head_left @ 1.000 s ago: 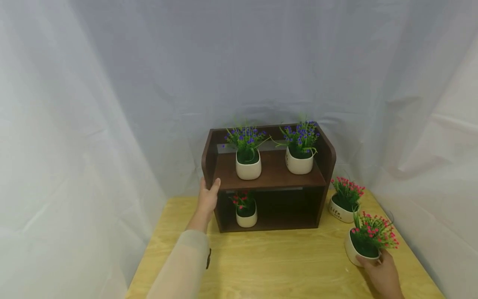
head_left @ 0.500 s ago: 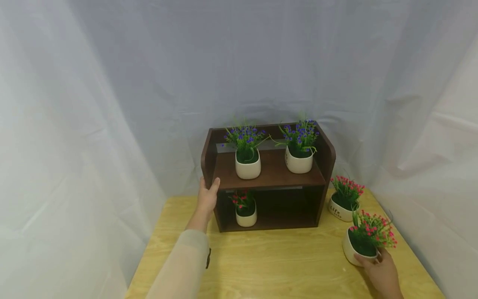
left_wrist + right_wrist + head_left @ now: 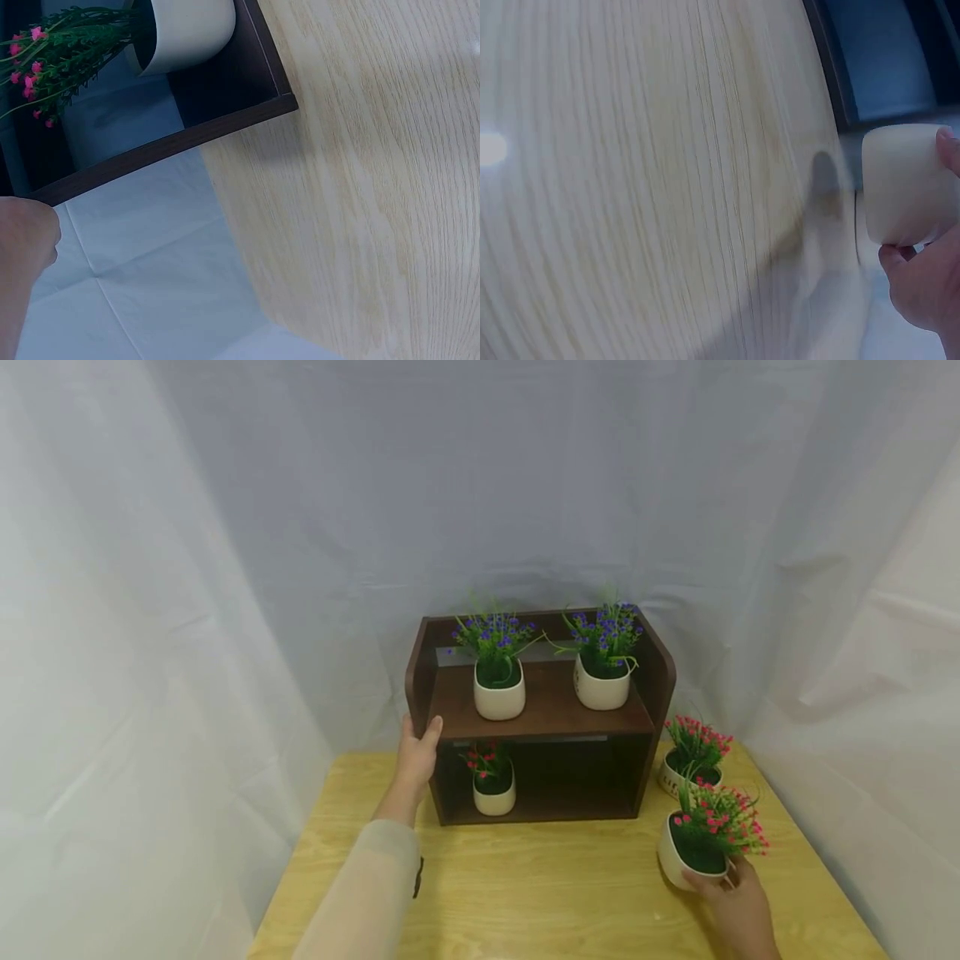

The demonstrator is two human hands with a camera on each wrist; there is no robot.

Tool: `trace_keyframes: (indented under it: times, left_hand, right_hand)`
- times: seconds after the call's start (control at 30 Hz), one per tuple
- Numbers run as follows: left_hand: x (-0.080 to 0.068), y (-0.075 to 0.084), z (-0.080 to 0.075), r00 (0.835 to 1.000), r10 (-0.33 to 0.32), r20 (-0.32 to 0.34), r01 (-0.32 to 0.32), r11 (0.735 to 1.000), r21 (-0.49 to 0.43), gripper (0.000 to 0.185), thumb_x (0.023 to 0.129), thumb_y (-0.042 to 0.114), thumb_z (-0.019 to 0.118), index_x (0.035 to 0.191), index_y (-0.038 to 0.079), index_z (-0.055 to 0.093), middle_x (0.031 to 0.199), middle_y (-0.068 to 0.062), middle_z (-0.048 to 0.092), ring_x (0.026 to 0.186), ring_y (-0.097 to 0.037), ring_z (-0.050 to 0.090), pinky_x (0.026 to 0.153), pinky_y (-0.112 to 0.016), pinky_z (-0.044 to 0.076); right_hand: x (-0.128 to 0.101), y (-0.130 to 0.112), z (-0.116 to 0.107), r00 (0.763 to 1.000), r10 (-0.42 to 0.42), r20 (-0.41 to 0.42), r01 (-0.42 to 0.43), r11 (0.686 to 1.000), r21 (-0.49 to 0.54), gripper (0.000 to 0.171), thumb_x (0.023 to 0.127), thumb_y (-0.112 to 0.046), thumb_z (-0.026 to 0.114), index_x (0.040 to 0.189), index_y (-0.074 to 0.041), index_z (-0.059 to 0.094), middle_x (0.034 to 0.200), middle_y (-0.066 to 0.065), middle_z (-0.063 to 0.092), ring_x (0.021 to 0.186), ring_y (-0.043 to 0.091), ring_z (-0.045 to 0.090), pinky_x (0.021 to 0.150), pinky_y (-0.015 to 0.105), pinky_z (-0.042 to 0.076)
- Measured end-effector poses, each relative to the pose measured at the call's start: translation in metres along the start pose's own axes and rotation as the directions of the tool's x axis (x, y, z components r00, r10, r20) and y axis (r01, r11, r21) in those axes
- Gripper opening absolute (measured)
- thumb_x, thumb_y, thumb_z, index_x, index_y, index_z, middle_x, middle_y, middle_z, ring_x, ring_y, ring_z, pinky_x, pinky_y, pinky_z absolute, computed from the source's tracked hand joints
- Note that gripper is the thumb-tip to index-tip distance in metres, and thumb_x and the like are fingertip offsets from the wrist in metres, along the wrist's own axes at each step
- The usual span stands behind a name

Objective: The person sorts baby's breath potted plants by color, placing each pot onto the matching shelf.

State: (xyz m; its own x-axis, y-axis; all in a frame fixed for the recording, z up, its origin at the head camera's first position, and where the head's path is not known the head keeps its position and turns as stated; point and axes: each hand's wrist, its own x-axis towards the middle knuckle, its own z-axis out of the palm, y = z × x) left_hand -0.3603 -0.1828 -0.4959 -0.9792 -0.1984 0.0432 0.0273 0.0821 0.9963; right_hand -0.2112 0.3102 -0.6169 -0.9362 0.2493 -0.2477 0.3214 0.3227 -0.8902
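A white pot of pink artificial flowers [image 3: 672, 858] is in my right hand [image 3: 738, 906], at the right of the head view. The thumb and fingers pinch its near side. In the right wrist view the pot [image 3: 904, 184] shows its plain white wall, fingers at its edge. My left hand [image 3: 416, 764] grips the left side panel of a dark brown two-tier shelf [image 3: 547, 714], thumb at the front. Two white pots with purple flowers, the left one [image 3: 499, 700] and the right one [image 3: 602, 692], stand on the upper tier. One pink-flowered pot [image 3: 495, 799] stands lower left.
Another pink-flowered pot [image 3: 693, 760], with black lettering, stands on the wooden table [image 3: 540, 893] beside the shelf's right side, just behind the held pot. White sheeting [image 3: 480, 485] hangs behind the table and at both sides.
My right hand has moved left with the pink-flowered pot, which now overlaps the lettered pot behind it more. The left hand stays on the shelf's side panel.
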Motion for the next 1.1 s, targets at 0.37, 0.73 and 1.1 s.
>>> trace_keyframes:
  times: [0.37, 0.73, 1.1]
  left_hand:
    - [-0.001, 0.000, 0.001, 1.000, 0.028, -0.008, -0.028, 0.999, -0.019, 0.060, 0.114, 0.039, 0.055, 0.164, 0.016, 0.032, 0.170, -0.016, 0.041, 0.164, -0.038, 0.031, 0.138, -0.059, 0.022]
    - [-0.004, 0.004, 0.002, 1.000, 0.020, -0.004, -0.020, 1.000, -0.019, 0.062, 0.114, 0.040, 0.056, 0.165, 0.015, 0.031, 0.172, -0.016, 0.039, 0.165, -0.038, 0.031, 0.137, -0.059, 0.023]
    - [-0.003, 0.003, 0.003, 1.000, 0.016, -0.012, -0.016, 1.000, -0.015, 0.061, 0.114, 0.039, 0.056, 0.165, 0.016, 0.031, 0.171, -0.016, 0.041, 0.164, -0.039, 0.032, 0.138, -0.058, 0.023]
  right_hand:
    - [-0.014, -0.013, 0.048, 0.996, -0.083, 0.031, 0.082, 0.996, 0.024, 0.107, 0.094, -0.033, 0.086, 0.166, 0.009, 0.020, 0.172, 0.039, 0.027, 0.159, 0.058, 0.030, 0.129, 0.064, 0.034]
    - [-0.020, -0.018, 0.085, 0.989, -0.148, 0.013, 0.147, 0.988, 0.055, 0.095, 0.094, -0.022, 0.087, 0.161, 0.013, 0.029, 0.165, 0.041, 0.038, 0.153, 0.059, 0.041, 0.127, 0.065, 0.039]
    - [-0.010, -0.022, 0.126, 0.978, -0.206, -0.008, 0.206, 0.976, 0.073, 0.086, 0.091, -0.017, 0.089, 0.156, 0.010, 0.040, 0.160, 0.037, 0.049, 0.151, 0.054, 0.048, 0.126, 0.062, 0.041]
